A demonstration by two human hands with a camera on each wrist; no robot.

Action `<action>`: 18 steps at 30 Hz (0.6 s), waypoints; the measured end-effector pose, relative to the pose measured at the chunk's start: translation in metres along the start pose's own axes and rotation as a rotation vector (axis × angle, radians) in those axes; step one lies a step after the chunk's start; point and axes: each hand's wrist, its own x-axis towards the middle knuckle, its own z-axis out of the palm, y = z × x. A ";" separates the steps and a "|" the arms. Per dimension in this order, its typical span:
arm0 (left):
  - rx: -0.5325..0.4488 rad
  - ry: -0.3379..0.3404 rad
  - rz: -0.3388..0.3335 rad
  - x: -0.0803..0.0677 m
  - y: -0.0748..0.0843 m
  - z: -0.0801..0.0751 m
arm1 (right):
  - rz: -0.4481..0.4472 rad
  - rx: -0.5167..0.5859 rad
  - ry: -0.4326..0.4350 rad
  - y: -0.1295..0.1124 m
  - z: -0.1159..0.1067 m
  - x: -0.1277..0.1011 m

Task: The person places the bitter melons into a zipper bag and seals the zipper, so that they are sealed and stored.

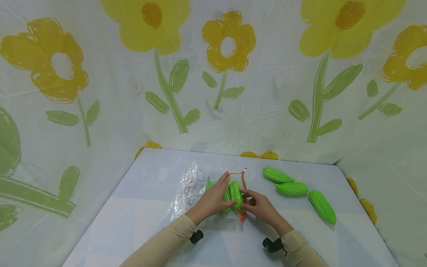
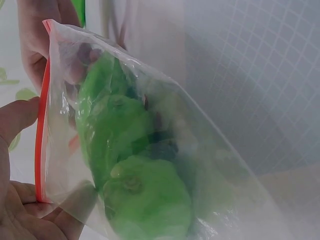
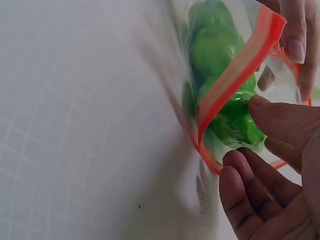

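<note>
- Head view: both hands meet at the mouth of a clear plastic zip bag with a red-orange sealing strip [image 1: 242, 193], lying on the pale table [image 1: 133, 207]. The left hand [image 1: 215, 198] has its fingers curled on the near lip; the far lip loops up past its fingertips. The right hand [image 1: 258, 205] pinches a glossy green ridged plastic gourd [image 1: 235, 192] at the opening, thumb and fingers clamped on it.
- Beyond the right hand's knuckles, well apart from the bag, three more green gourds [image 1: 291, 188] lie in a loose row. A cloth backdrop printed with yellow flowers [image 1: 228, 42] rises behind.
- Left wrist view: the bag [image 2: 165, 165] bulges with at least two green gourds [image 2: 145, 200] already inside. The left thumb [image 2: 17, 117] lies against the strip from outside, palm under the bag's lower corner; the grip reads as holding the lip.
- Right wrist view: the strip [image 3: 235, 80] gapes in a loop; the right fingertips [image 3: 270, 107] press the gourd [image 3: 225, 75] through it.
- Judgement: keep the left pinch firm and the lip pulled wide, push the gourd lengthwise, narrow end first, clear of the strip; the crowded bag may snag it.
</note>
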 end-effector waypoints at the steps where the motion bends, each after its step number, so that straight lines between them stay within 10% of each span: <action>1: -0.001 0.001 0.000 0.000 0.000 0.000 | -0.001 0.001 0.005 0.000 0.000 0.000; 18: -0.018 -0.001 -0.016 0.001 -0.002 0.001 | 0.046 -0.023 0.092 0.016 -0.017 -0.017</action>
